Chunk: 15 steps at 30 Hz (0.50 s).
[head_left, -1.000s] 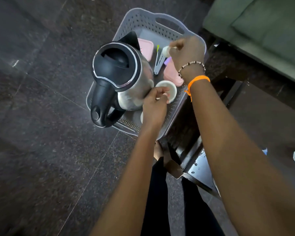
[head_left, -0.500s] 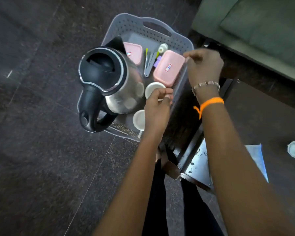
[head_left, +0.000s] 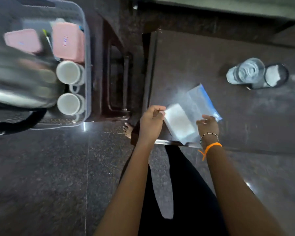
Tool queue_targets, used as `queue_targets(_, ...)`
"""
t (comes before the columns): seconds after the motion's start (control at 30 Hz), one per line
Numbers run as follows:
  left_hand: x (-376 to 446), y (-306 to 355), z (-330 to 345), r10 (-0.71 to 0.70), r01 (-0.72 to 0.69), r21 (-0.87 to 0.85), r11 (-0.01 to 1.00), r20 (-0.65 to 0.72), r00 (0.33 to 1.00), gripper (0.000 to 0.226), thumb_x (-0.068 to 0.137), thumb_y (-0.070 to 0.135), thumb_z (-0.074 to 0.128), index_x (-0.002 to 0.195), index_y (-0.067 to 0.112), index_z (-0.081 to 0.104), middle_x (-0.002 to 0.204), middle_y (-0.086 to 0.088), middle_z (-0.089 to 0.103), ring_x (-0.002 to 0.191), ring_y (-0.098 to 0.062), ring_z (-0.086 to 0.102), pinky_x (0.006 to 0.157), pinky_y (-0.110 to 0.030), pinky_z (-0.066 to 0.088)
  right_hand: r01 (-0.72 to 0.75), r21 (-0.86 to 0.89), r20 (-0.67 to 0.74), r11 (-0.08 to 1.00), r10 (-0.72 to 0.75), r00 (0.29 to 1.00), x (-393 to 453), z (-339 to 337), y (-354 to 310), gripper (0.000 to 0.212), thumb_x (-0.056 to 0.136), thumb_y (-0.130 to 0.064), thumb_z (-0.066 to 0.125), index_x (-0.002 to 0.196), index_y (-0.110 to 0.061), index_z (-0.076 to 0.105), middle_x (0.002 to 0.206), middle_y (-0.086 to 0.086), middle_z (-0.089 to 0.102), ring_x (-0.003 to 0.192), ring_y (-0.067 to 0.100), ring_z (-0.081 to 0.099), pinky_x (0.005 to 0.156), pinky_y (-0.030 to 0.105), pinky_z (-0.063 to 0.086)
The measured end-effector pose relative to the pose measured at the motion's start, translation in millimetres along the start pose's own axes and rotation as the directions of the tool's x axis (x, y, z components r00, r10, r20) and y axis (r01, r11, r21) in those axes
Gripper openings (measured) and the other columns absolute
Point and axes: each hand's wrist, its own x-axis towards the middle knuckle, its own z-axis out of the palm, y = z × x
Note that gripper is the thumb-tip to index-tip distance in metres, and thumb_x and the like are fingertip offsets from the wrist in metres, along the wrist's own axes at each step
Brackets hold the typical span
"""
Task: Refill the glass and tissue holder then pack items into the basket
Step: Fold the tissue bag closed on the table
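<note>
A clear zip bag [head_left: 198, 99] with a blue strip lies at the near edge of the dark table [head_left: 203, 53], and a white stack of tissues [head_left: 179, 122] shows inside it. My left hand [head_left: 152, 120] pinches the bag's left edge beside the tissues. My right hand [head_left: 209, 126] grips its right side. Farther right on the table stand a glass [head_left: 245, 72] of water and, touching it, a black tissue holder [head_left: 275, 75] with white tissue inside. The grey basket [head_left: 87, 65] at the left holds a steel kettle [head_left: 20, 79], two white cups [head_left: 67, 72] and two pink boxes [head_left: 68, 43].
The basket rests on a dark brown stool [head_left: 116, 65] just left of the table. My bare foot [head_left: 128, 130] and black-clad legs stand on the dark tiled floor [head_left: 49, 176]. A green sofa edge [head_left: 228, 4] runs along the top.
My view swung right from the basket to the table. Both hands left the basket, where the left held a cup, and now hold the tissue bag.
</note>
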Motion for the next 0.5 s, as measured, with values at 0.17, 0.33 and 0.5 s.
queue_targets(0.17,-5.2,-11.0,39.4,-0.061,0.055,0.125,0.991,0.046,0.997,0.018,0.088,0.006,0.049,0.096,0.013,0.064,0.092,-0.002,0.062,0.086,-0.017,0.058,0.085,-0.03,0.045,-0.261,0.108,0.117,0.959,0.249,0.962,36.4,-7.2,48.1,0.046,0.074,-0.009,0.063,0.115,-0.002,0.044,0.105,0.019,0.06,0.104,0.028,0.054,0.08,0.02,0.044)
queue_targets(0.33,1.8,-24.3,60.8,-0.106,0.098,0.192,0.977,0.028,0.994,0.022,0.089,0.003,0.045,0.097,0.012,0.064,0.099,-0.007,0.063,0.09,-0.017,0.057,0.09,-0.03,0.048,-0.419,0.204,0.468,0.885,0.288,0.835,49.2,-14.7,45.6,0.012,0.091,-0.02,0.05,0.083,-0.025,0.043,0.097,0.002,0.044,0.069,0.007,0.041,0.067,0.021,0.041)
queue_targets(0.5,19.4,-21.2,62.2,-0.115,0.14,0.253,0.957,-0.111,0.987,0.029,0.089,0.012,0.05,0.116,0.014,0.057,0.11,-0.004,0.061,0.104,-0.019,0.057,0.093,-0.029,0.041,-0.145,0.352,0.38,0.925,0.0,0.925,60.4,-25.1,12.0,0.026,0.085,-0.004,0.056,0.063,-0.018,0.053,0.077,0.0,0.058,0.077,0.02,0.055,0.082,0.038,0.042)
